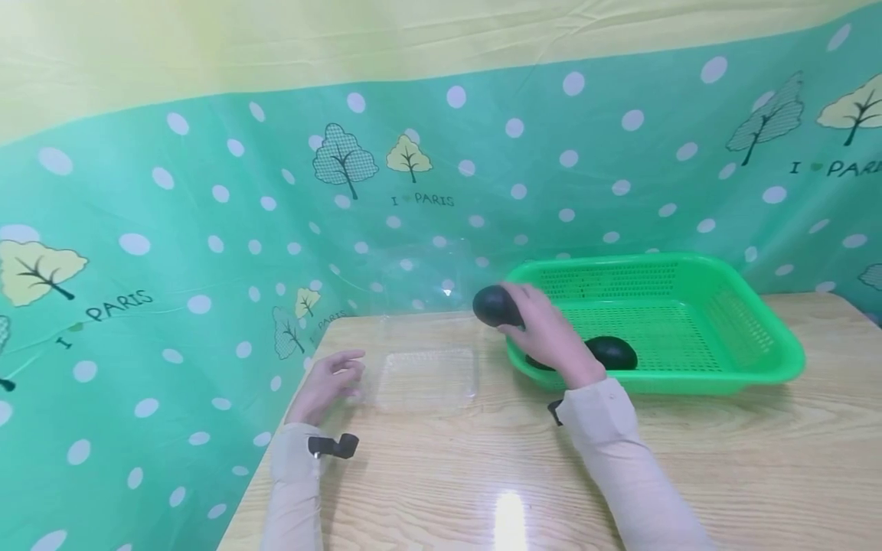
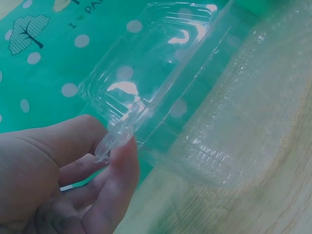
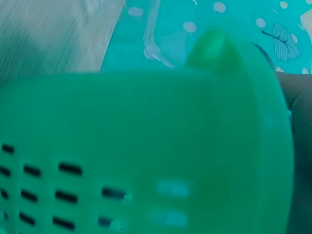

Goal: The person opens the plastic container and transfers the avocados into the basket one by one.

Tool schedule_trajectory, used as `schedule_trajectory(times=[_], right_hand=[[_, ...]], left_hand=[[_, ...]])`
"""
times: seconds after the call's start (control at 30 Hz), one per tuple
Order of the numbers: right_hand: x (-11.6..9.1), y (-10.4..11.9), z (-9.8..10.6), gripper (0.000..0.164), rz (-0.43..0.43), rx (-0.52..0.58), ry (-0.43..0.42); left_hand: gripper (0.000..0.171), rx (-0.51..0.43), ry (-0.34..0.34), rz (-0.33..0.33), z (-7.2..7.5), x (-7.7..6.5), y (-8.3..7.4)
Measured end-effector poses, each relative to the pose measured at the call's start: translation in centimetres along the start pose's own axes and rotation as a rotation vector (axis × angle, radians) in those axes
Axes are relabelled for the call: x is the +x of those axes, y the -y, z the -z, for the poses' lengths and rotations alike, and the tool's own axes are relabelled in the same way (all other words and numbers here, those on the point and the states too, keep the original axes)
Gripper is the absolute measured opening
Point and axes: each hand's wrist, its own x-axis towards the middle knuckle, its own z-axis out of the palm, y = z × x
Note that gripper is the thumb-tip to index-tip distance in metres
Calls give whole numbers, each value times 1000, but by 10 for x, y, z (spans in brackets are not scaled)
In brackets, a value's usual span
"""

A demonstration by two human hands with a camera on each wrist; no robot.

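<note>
My left hand (image 1: 327, 386) pinches the rim corner of a clear plastic clamshell box (image 2: 209, 151) between thumb and finger. The box's lid (image 2: 141, 63) stands raised at the back, and its base (image 1: 427, 380) lies on the table. Up over the left rim of the green basket (image 1: 747, 380), my right hand (image 1: 544, 329) grips a dark, smooth, egg-shaped fruit (image 1: 492, 306). Another such fruit (image 1: 615, 353) sits in the basket by its front wall, with part of a further dark one (image 1: 539, 363) showing beneath my wrist. The basket wall hides most of my right hand in the right wrist view.
The wooden table (image 1: 441, 467) carries the box on the left and the slotted basket on the right, with a narrow gap between them. A green dotted curtain (image 1: 586, 184) hangs close behind both and along the table's left side.
</note>
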Motion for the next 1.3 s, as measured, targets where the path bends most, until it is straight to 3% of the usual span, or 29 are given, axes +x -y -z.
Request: schedule_trajectory(times=[0.4, 0.5, 0.63, 0.73, 1.0, 1.3], right_hand=[[-8, -17, 16, 69, -50, -12, 11], [-9, -22, 18, 70, -53, -25, 4], [-12, -26, 22, 70, -69, -29, 1], [-14, -29, 26, 70, -87, -23, -2], [-20, -40, 32, 70, -108, -23, -3], [-26, -52, 38, 69, -157, -25, -14]], left_hand=[[52, -6, -14, -10, 0, -1, 2], [51, -2, -8, -5, -1, -8, -8], [52, 5, -6, 2, 0, -9, -11], [53, 11, -15, -1, 0, -4, -2], [52, 21, -16, -6, -1, -4, -2], [52, 12, 12, -6, -2, -19, -26]])
